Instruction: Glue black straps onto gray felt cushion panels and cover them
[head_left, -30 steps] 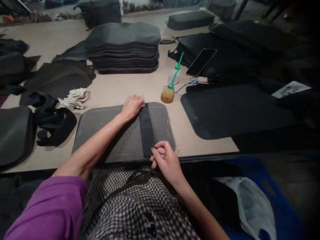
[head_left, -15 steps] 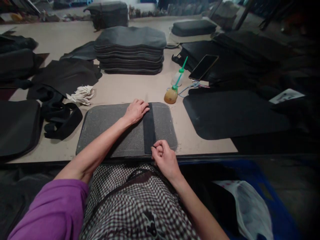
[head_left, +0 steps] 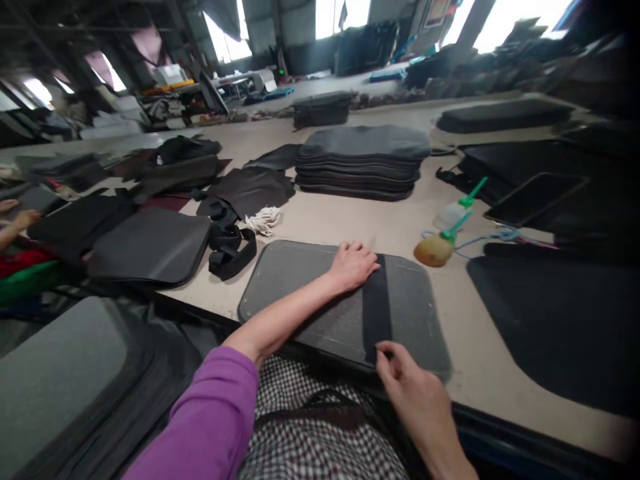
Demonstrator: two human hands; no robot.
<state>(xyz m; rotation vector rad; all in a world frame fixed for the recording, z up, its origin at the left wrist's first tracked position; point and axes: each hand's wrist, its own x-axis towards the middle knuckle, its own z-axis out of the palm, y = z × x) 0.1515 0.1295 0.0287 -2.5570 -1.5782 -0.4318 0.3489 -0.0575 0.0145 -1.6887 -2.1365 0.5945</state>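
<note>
A grey rounded-corner panel (head_left: 295, 273) lies flat at the table's near edge. Across it, right of its middle, runs a black fabric strip (head_left: 376, 307). My left hand (head_left: 354, 267) rests on the panel, its spread fingers reaching over the far end of the strip. At the near end, my right hand (head_left: 413, 380) pinches the strip's edge between thumb and forefinger, the other fingers curled in. Beyond the panel to the right are a bottle of amber liquid (head_left: 434, 251) with a green spout and a whitish bottle (head_left: 449, 215).
A stack of dark panels (head_left: 360, 170) stands further back. Left of my panel are a coiled black strap (head_left: 233, 257) and a white cloth bundle (head_left: 263, 220). A phone (head_left: 536, 199) and a large black sheet (head_left: 560, 313) lie right. A co-worker's hand (head_left: 25, 219) shows far left.
My view has swung left and upward, bringing in the room, windows and a co-worker's hands. Both my hands stay at the same ends of the strip.
</note>
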